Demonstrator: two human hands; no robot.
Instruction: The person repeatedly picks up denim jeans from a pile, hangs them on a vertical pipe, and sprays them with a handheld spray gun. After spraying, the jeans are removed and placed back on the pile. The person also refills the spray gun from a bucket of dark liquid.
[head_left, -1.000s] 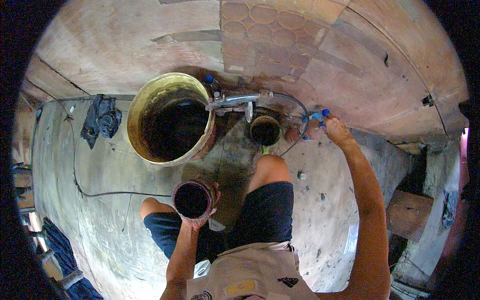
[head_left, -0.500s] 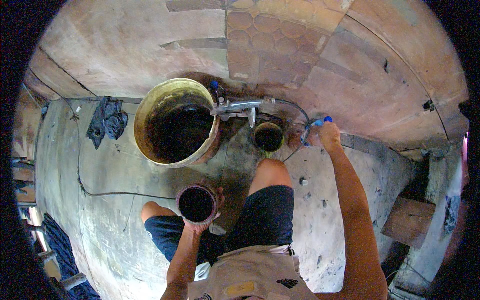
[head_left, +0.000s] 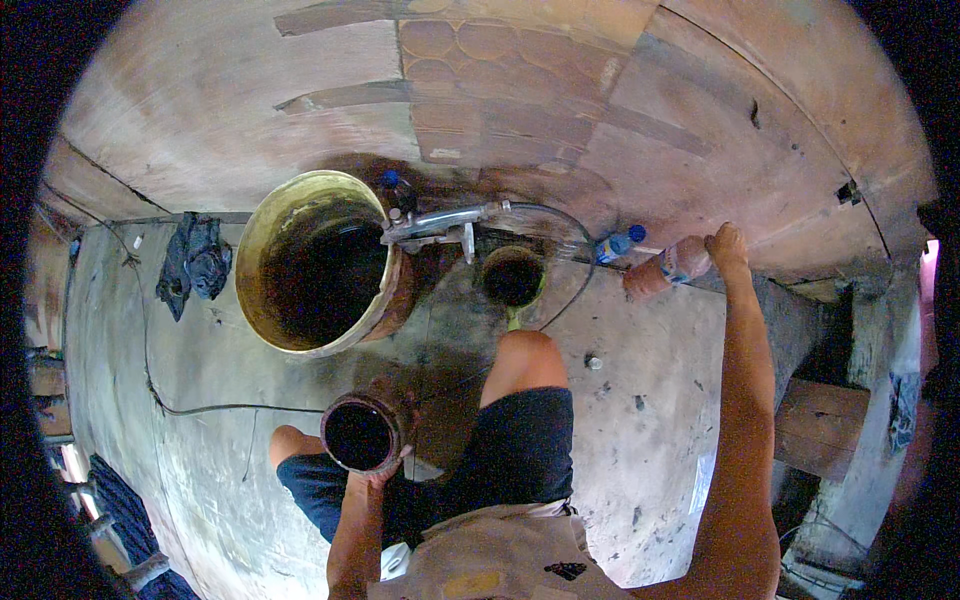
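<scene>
Near my knees, my left hand point(head_left: 372, 478) grips a round, dark-stained container point(head_left: 402, 425) from its near side; its inside looks dark. Out to the far right, my right hand point(head_left: 731, 246) is closed around the top end of a plastic bottle point(head_left: 686, 260) with pinkish contents. That bottle is tilted, its bottom toward the left. Just left of it, a clear bottle with a blue cap point(head_left: 617, 245) leans at the foot of the wall. My fingers hide the held bottle's neck.
A large yellowish bucket point(head_left: 250, 290), dark inside, stands at left. On its rim rests a metal spray-gun-like tool point(head_left: 440, 222) with a hose point(head_left: 575, 222). A small pot point(head_left: 540, 290) sits beyond my knee. Dark cloth point(head_left: 195, 265) and a cable point(head_left: 230, 407) lie at left.
My right hand has moved right, drawing the pinkish bottle away from the blue-capped one. My left hand still holds the container. The whole view has shifted slightly.
</scene>
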